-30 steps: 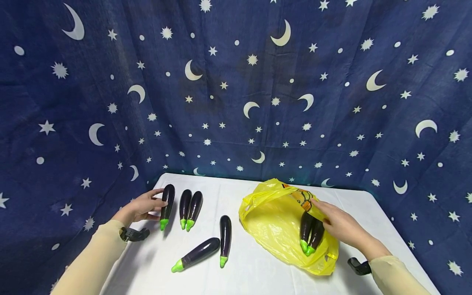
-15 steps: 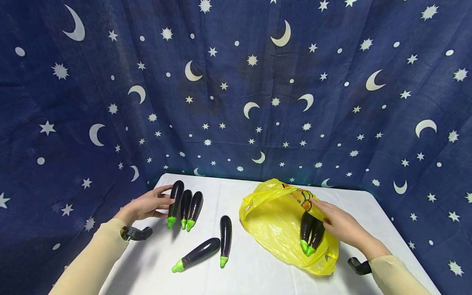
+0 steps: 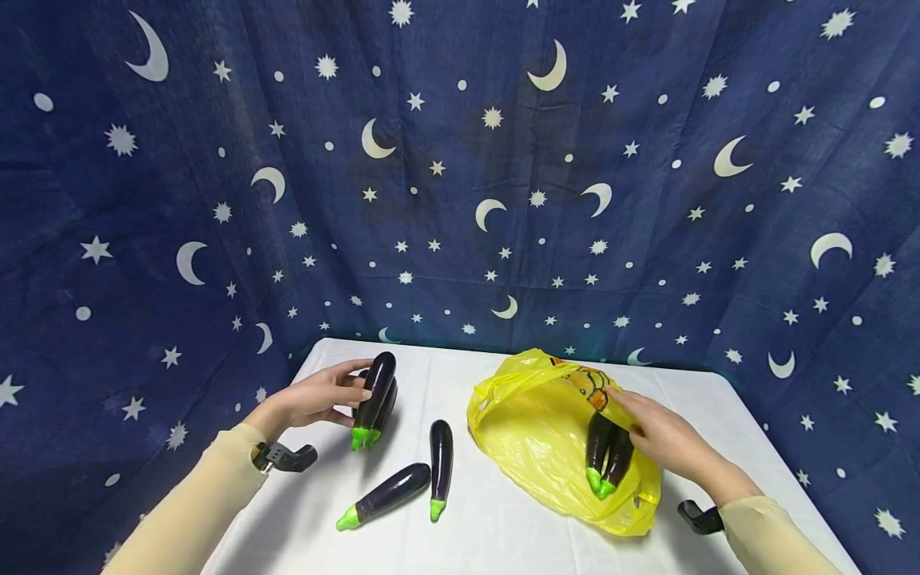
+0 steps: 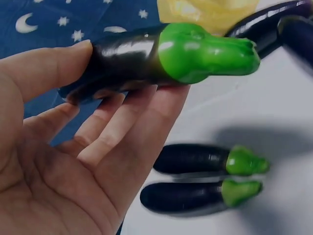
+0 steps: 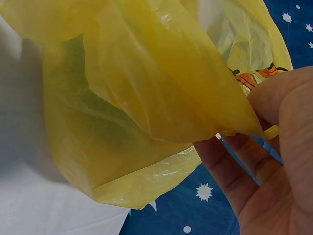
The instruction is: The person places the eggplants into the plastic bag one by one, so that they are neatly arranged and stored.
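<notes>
My left hand (image 3: 323, 397) holds a dark purple eggplant (image 3: 377, 387) with a green stem end between thumb and fingers, raised off the table. Two more eggplants, an upper one (image 4: 190, 159) and a lower one (image 4: 181, 197), lie side by side beneath it in the left wrist view; the head view mostly hides them behind the held one. At the right, my right hand (image 3: 668, 435) pinches the rim of a yellow plastic bag (image 3: 525, 455), thumb on one side and fingers on the other. The bag's mouth gapes, and two eggplants (image 3: 619, 459) lie inside near its right side.
Between the left hand and the bag, one eggplant (image 3: 391, 492) lies slanted, its tip close to another (image 3: 441, 463) lying lengthwise. All rest on a white-covered table (image 3: 496, 543). A dark blue curtain (image 3: 460, 176) with moons and stars stands behind the table.
My left hand has carried its eggplant to the right, from beside the pair to over them. My right hand and the bag have stayed in place.
</notes>
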A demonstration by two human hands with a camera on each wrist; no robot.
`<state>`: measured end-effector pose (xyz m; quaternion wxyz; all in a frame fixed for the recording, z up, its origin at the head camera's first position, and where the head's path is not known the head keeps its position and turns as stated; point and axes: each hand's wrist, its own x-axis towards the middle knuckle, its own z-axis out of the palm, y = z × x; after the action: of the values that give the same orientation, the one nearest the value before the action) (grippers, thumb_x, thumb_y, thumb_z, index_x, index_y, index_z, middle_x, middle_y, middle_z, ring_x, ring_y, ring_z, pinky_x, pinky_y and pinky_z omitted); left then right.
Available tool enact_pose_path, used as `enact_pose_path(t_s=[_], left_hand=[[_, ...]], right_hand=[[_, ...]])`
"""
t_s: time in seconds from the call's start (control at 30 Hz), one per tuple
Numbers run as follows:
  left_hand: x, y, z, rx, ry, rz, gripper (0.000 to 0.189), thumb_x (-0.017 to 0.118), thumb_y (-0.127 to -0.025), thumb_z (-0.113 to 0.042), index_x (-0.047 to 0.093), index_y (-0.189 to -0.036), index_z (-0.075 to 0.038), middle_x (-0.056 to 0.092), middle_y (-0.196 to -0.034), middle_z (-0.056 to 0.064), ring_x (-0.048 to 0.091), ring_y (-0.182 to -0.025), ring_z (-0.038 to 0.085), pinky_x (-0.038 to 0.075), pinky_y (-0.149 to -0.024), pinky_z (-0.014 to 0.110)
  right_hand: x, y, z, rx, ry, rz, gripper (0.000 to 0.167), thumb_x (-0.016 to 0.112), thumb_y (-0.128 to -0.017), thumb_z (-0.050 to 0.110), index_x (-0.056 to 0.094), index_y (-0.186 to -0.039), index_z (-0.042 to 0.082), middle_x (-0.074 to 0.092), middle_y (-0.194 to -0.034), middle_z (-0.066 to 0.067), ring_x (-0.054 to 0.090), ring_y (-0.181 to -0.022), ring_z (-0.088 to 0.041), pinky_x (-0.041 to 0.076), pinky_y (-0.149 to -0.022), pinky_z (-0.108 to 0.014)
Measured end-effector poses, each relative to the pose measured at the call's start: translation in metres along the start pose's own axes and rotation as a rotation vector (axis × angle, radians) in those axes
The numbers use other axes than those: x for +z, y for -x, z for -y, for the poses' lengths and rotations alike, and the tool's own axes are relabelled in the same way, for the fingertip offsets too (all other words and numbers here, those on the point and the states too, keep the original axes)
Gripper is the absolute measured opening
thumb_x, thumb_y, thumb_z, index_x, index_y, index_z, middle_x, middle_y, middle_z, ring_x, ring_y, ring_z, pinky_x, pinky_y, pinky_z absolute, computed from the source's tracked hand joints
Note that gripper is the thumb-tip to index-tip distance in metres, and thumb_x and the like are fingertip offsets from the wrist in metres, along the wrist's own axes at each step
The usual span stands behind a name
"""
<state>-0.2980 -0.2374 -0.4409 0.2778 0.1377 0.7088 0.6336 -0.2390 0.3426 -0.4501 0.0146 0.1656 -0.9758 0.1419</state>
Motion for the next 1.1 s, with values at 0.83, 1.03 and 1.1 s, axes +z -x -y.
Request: enact_pose_path(t_s=[0.83, 1.03, 1.1], left_hand=[[0.090, -0.036, -0.020, -0.016, -0.066, 0.178, 0.076, 0.075, -0.094, -0.013, 0.036, -0.159, -0.016, 0.052, -0.132, 0.017, 0.065, -0.102, 0.026, 0.062, -0.077, 0.050], [0.111, -0.045, -0.019, -0.031, -0.062, 0.242, 0.073, 0.074, -0.094, -0.013, 0.039, -0.158, -0.019, 0.052, -0.133, 0.018, 0.067, -0.101, 0.029, 0.061, -0.078, 0.052], [0.118, -0.048, -0.019, -0.033, -0.060, 0.258, 0.073, 0.074, -0.094, -0.012, 0.040, -0.157, -0.019, 0.053, -0.132, 0.017, 0.067, -0.100, 0.030, 0.062, -0.077, 0.051]], right_hand=[[0.000, 0.000, -0.002, 0.004, -0.027, 0.014, 0.071, 0.064, -0.091, -0.003, 0.041, -0.157, 0.009, 0.044, -0.155, -0.021, 0.042, -0.139, -0.046, 0.038, -0.109, -0.065], [0.000, 0.000, -0.001, 0.000, -0.020, 0.004, 0.072, 0.064, -0.090, -0.002, 0.041, -0.157, 0.009, 0.045, -0.154, -0.021, 0.043, -0.139, -0.046, 0.038, -0.108, -0.065], [0.000, -0.001, -0.001, 0.006, -0.022, 0.004, 0.072, 0.065, -0.090, -0.002, 0.041, -0.157, 0.010, 0.045, -0.154, -0.020, 0.043, -0.139, -0.045, 0.039, -0.108, -0.065]])
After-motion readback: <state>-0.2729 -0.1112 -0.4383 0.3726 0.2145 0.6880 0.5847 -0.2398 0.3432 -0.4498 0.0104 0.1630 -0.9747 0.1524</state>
